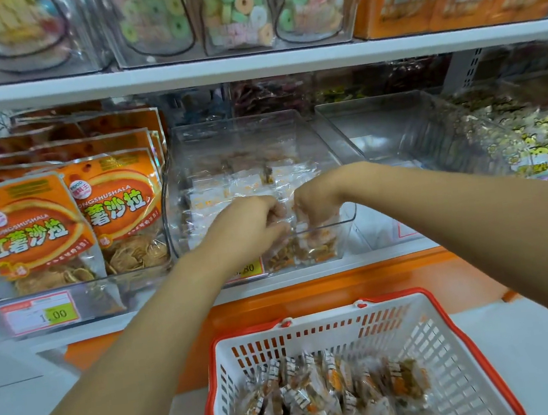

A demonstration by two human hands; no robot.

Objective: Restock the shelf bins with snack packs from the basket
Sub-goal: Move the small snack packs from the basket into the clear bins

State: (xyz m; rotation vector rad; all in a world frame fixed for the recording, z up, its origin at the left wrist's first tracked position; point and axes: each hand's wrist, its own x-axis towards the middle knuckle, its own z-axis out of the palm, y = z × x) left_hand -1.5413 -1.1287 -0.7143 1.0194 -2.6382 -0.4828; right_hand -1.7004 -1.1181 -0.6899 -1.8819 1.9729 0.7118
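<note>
A clear shelf bin (349, 213) in the middle of the lower shelf holds several small clear snack packs (228, 187) with white and orange print. Both hands reach over its front rim. My left hand (250, 224) and my right hand (317, 202) have curled fingers pinching clear snack packs (284, 214) between them at the bin's front. Below, a white basket with a red rim (429, 329) holds several more snack packs (323, 397).
Orange sweet-potato snack bags (22, 224) fill the bin to the left. An empty clear bin (380, 125) sits to the right, then a bin of yellow-print packs (540, 140). Candy jars (237, 8) stand on the upper shelf. Price tags (40, 313) line the shelf edge.
</note>
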